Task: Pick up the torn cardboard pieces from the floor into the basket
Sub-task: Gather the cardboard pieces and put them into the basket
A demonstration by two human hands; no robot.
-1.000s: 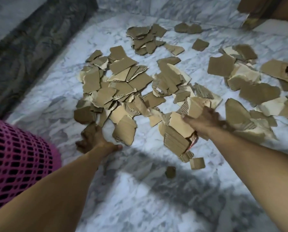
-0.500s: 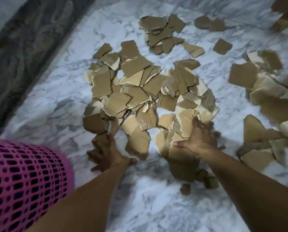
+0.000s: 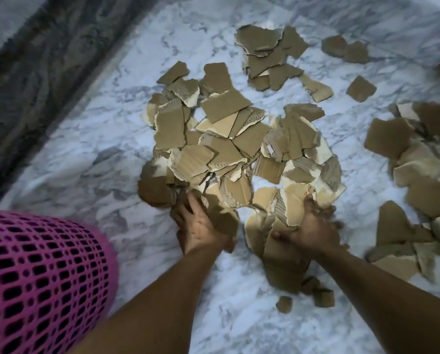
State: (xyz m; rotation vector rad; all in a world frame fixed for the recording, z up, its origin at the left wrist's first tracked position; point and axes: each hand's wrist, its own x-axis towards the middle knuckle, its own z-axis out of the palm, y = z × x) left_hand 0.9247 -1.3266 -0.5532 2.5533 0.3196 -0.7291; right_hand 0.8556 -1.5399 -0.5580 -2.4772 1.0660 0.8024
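Torn brown cardboard pieces (image 3: 226, 149) lie in a wide heap on the white marble floor. My left hand (image 3: 201, 226) is at the heap's near edge with its fingers stretched into the pieces, and a dark piece (image 3: 224, 221) leans against its palm. My right hand (image 3: 309, 226) grips a stack of cardboard pieces (image 3: 283, 261) at the heap's near right side. Its thumb points left across the stack and its fingers are blurred. The pink mesh basket (image 3: 35, 277) stands at the lower left, close to my left forearm.
More torn pieces lie in a far cluster (image 3: 265, 54) and a right-hand cluster (image 3: 418, 180). Two small scraps (image 3: 284, 304) sit near my right forearm. A dark marble border (image 3: 35, 85) runs along the left. Bare marble floor shows between basket and heap.
My left hand has slid forward and right into the heap's edge. My right hand has drawn its stack nearer and lower. The two hands are closer together.
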